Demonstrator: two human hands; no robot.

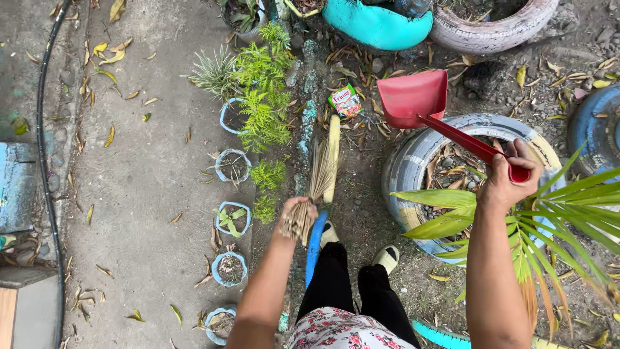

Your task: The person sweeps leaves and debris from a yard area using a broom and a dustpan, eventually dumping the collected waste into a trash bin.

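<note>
Left hand (296, 213) is clenched round the stick broom (316, 184), bristles angled at the ground ahead. Right hand (507, 178) grips the red dustpan (416, 97) by its handle, tilted low beyond the tyre planter (413, 161), near a wrapper (345, 100).

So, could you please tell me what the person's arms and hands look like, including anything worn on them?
Both forearms are bare, with no sleeves in view. The left hand and right hand wear no gloves; no watch, bracelet or ring can be made out on either.
</note>
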